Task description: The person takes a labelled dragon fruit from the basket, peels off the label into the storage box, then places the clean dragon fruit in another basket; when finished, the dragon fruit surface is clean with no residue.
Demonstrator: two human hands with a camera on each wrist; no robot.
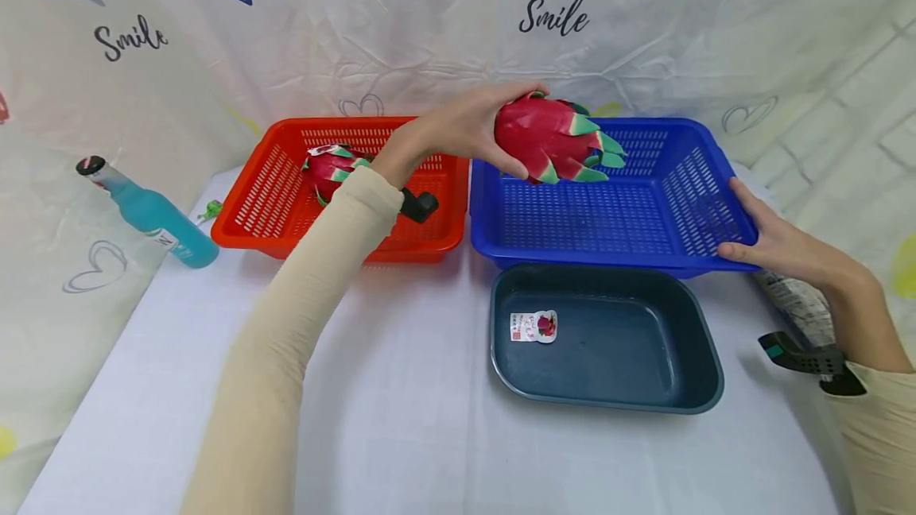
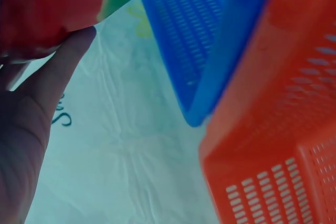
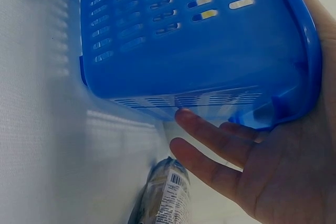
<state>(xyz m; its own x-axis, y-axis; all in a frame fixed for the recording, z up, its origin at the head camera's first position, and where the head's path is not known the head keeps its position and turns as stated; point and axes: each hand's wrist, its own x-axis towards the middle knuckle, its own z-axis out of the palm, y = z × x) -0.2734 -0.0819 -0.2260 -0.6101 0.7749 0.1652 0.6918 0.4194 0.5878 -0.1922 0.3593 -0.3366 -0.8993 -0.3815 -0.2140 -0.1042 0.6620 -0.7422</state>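
Note:
My left hand (image 1: 461,132) holds a red dragon fruit (image 1: 544,137) with green-tipped scales above the left part of the blue basket (image 1: 594,259). Its thumb and fingers lie around the fruit's near end, and the left wrist view shows part of the fruit (image 2: 37,14) at the upper left. At the basket's right end, my right hand (image 1: 787,245) grips the rim, thumb at the front corner. From the right wrist view, some fingers (image 3: 210,137) reach along the outside of the blue wall. A second dragon fruit (image 1: 331,173) lies in the red basket (image 1: 250,205), partly behind my left arm.
A dark grey-green tub (image 1: 608,404) stands before the blue basket, with a small label card (image 1: 533,327) inside. At the left stands a blue bottle (image 1: 161,221) beside a small green object (image 1: 211,211). A printed package (image 3: 170,192) lies right of the blue basket.

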